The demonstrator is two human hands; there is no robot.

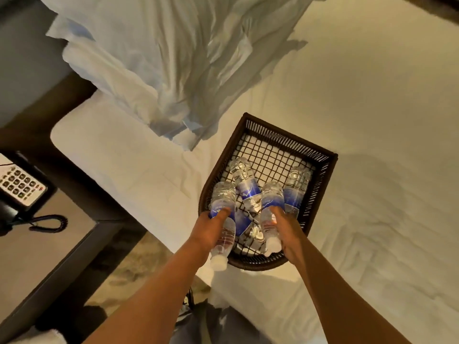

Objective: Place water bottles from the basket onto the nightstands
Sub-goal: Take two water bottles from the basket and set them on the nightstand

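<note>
Head view: dark woven basket (320, 155) sits on the white bed (372, 120), just below frame centre, open mesh bottom showing at its far end. Left hand (207, 228) at 6 o'clock of the basket's left rim, fingers wrapped round a clear water bottle with blue label (222, 209), white cap pointing back toward the person, cap end hanging past the near rim. Right hand (288, 228) at the basket's near right side, fingers closed around a second bottle (270, 207), same orientation, cap over the near rim. Both held bottles tilted, bases pointing to 12 o'clock. Two more bottles lie loose inside: one (244, 181) between the held pair, one (295, 187) against the right wall at 2 o'clock of the right hand. More bottle parts under the hands, count unclear. Rumpled white pillows (159, 60) at 11 o'clock of the basket. Nightstand (49, 244) at 9 o'clock, well apart from the basket, carrying a corded phone (21, 187) with keypad. Patterned floor (134, 266) between nightstand and bed.
</note>
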